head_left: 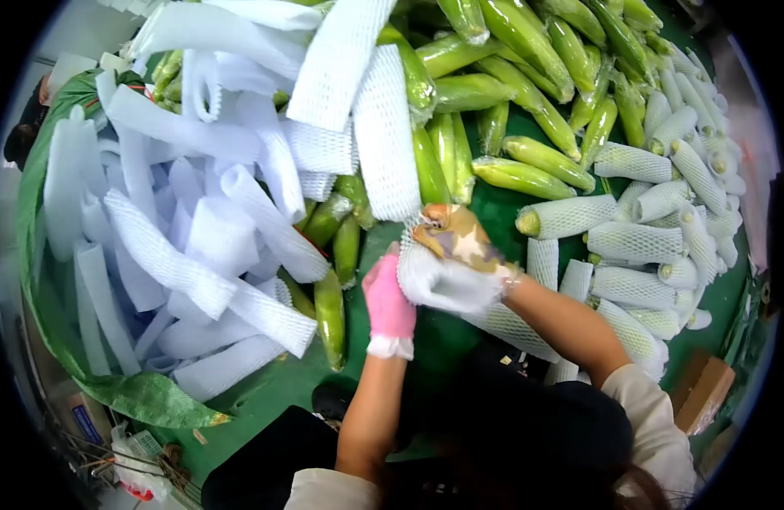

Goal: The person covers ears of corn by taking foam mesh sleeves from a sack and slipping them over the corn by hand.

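A white foam net sleeve (439, 282) is between my two hands, bent and slightly blurred. My left hand (390, 299), in a pink glove, is closed at the sleeve's left edge. My right hand (462, 238), in a patterned tan glove, curls over the sleeve's upper side with fingers wrapped on it. Whether anything is inside the sleeve is hidden. Just beyond my hands hangs another foam net sleeve (387, 140) on the pile. Green corn cobs in clear film (330, 319) lie left of my pink glove.
Loose foam sleeves (209, 238) heap up at left in a green sack (43, 280). Film-wrapped corn (528, 93) piles at the back. Sleeved cobs (634, 242) stack at right on the green surface (494, 208). A cardboard box (702, 393) stands lower right.
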The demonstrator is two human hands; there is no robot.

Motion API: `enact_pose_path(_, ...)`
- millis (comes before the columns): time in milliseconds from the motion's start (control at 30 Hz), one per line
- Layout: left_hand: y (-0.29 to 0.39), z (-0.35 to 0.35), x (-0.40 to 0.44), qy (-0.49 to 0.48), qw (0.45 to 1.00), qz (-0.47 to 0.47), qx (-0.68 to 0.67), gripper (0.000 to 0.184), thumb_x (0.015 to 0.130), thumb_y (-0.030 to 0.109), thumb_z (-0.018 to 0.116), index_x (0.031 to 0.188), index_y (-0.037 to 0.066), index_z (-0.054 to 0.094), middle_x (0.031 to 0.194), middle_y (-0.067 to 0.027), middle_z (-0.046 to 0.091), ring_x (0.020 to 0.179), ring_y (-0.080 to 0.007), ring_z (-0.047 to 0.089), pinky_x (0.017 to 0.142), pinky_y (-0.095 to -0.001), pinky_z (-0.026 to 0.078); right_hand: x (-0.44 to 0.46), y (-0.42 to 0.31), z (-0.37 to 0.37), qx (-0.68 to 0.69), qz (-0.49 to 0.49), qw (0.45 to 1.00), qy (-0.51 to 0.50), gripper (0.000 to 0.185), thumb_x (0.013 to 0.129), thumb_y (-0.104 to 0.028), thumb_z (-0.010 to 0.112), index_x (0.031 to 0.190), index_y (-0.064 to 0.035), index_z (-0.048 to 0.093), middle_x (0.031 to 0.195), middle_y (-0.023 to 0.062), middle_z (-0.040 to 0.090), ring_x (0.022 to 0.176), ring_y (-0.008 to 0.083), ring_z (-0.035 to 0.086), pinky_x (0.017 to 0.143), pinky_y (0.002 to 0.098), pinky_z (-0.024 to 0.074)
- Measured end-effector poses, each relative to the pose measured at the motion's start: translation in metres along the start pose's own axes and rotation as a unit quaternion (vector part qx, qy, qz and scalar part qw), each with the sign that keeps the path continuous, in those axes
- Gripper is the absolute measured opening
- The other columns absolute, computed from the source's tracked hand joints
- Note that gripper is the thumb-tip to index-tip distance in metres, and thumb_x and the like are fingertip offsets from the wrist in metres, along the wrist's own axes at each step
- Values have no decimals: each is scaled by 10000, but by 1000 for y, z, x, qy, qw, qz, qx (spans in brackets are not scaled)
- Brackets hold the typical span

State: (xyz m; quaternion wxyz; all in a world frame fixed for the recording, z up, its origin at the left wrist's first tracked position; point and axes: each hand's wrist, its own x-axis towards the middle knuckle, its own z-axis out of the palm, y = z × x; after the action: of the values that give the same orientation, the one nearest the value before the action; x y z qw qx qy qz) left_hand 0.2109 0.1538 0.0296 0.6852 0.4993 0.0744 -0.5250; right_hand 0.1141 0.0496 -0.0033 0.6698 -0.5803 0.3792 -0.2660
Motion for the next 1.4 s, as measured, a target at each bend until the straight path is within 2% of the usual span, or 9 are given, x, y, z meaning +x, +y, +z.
enact_pose_path(233, -70, -69, 78, -107, 971, 152, -151, 65, 787, 95, 599, 794, 31, 612, 836, -116, 648, 724, -237, 616, 722, -386, 543, -8, 61, 21, -131, 64, 969, 201, 273, 819, -224, 632, 992, -13, 623, 888, 150, 673, 787, 239, 645, 732, 326, 505)
enact_pose_path(300, -92, -49, 93, 121, 954, 199, 189, 218, 884, 171, 622, 715, 40, 581, 612, -28, 553, 569, -125, 507, 531, -319, 429, -12, 63, 3, 509, 81, 852, 97, 282, 843, -270, 618, 1040, -69, 601, 936, 55, 663, 795, 178, 623, 741, 309, 512)
enact_pose_path(367, -108, -14, 63, 41, 922, 265, 279, 169, 882, 159, 600, 768, 36, 583, 610, -57, 555, 592, -165, 545, 562, -349, 443, -20, 52, -46, 353, 295, 888, 26, 370, 861, -323, 589, 1124, -63, 573, 1037, 56, 634, 870, 171, 602, 807, 314, 494)
enact_pose_path(533, -59, 71, -37, -162, 762, 360, 513, 157, 829, 135, 632, 948, 38, 594, 879, -109, 609, 775, -257, 594, 705, -349, 490, -126, 31, -240, -87, 28, 988, -124, 338, 789, -175, 614, 1093, -32, 578, 1239, 186, 521, 1155, 302, 491, 961, 353, 406)
enact_pose_path(667, 31, 78, -2, 164, 742, 443, 475, 392, 806, 139, 676, 1109, -20, 484, 1002, -117, 547, 897, -177, 524, 788, -288, 450, -179, -66, -254, -300, 278, 911, -50, 478, 700, -167, 689, 1130, -30, 530, 1188, 223, 513, 1135, 364, 482, 904, 434, 442)
enact_pose_path(767, 38, 66, 38, 45, 830, 370, 416, 467, 814, 158, 675, 1177, -24, 444, 975, -82, 542, 843, -125, 504, 747, -248, 434, -159, -99, -191, -680, 9, 724, 118, 563, 674, -119, 685, 1188, -28, 474, 1211, 233, 469, 1053, 420, 496, 902, 471, 428)
enact_pose_path(1067, 42, 36, -59, -243, 922, -59, 296, 313, 725, 16, 588, 1030, -36, 636, 899, -33, 632, 808, -101, 573, 729, -244, 445, 20, -104, -74, -23, -117, 986, -118, 586, 809, -222, 729, 1261, -19, 417, 1029, 85, 599, 940, 151, 567, 819, 297, 486)
enact_pose_path(1167, 20, 27, -16, -353, 930, 106, -1, 357, 839, 97, 561, 1168, -43, 551, 967, -94, 623, 879, -160, 586, 814, -279, 447, -5, -84, -63, 27, -72, 997, -25, 394, 831, -157, 694, 1146, -31, 495, 976, 51, 608, 879, 122, 585, 778, 271, 501)
enact_pose_path(1400, -21, 130, 22, -189, 926, 221, 242, 366, 954, 250, 508, 1214, -4, 549, 1110, -80, 587, 999, -142, 528, 886, -254, 414, 15, -36, -59, 425, -116, 895, 66, 68, 895, -62, 559, 925, -5, 580, 810, 63, 611, 740, 110, 585, 677, 230, 477)
